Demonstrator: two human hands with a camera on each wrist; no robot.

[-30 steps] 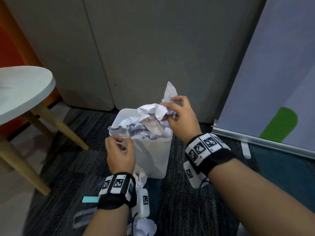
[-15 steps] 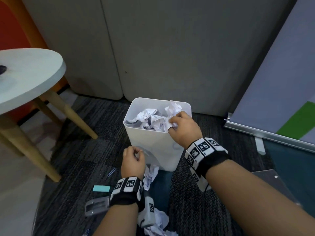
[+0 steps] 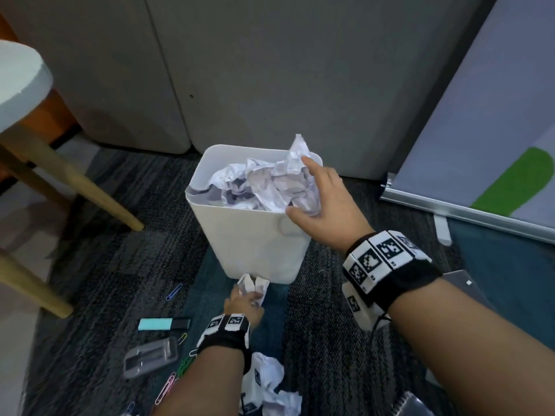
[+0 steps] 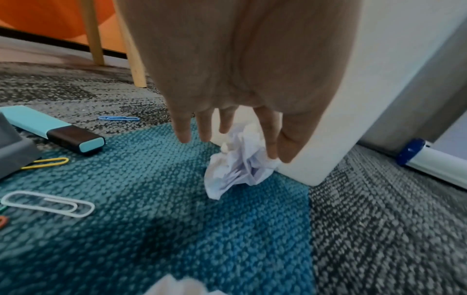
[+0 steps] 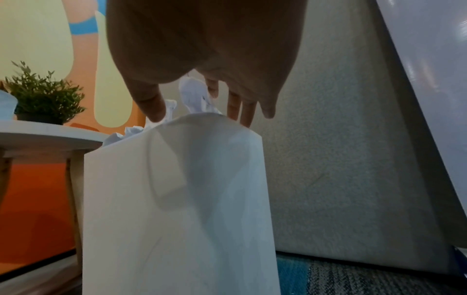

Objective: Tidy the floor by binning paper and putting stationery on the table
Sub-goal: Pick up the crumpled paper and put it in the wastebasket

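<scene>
A white bin (image 3: pixel 255 241) stands on the carpet, heaped with crumpled paper (image 3: pixel 264 184). My right hand (image 3: pixel 312 190) hovers over its right rim with fingers spread, touching the top of the heap; the right wrist view shows the fingers (image 5: pixel 235 107) straight above the bin (image 5: pixel 177 199). My left hand (image 3: pixel 243 304) is low at the bin's base, its straight fingers (image 4: pixel 271 143) touching a small crumpled paper ball (image 4: pixel 235 171) on the floor. A teal highlighter (image 3: pixel 163 324), a grey stapler-like case (image 3: pixel 151 357) and several paper clips (image 4: pixel 48 203) lie to its left.
More crumpled paper (image 3: pixel 270 385) lies under my left forearm. A round white table (image 3: pixel 21 85) on wooden legs stands at the left, with a potted plant (image 5: pixel 43 97) on it. A roll-up banner (image 3: pixel 480 115) leans at the right, a notebook (image 3: pixel 414 406) near the bottom right.
My right hand has let go of the paper in the bin and spread its fingers. My left hand dropped from the bin's front down to the paper ball on the floor.
</scene>
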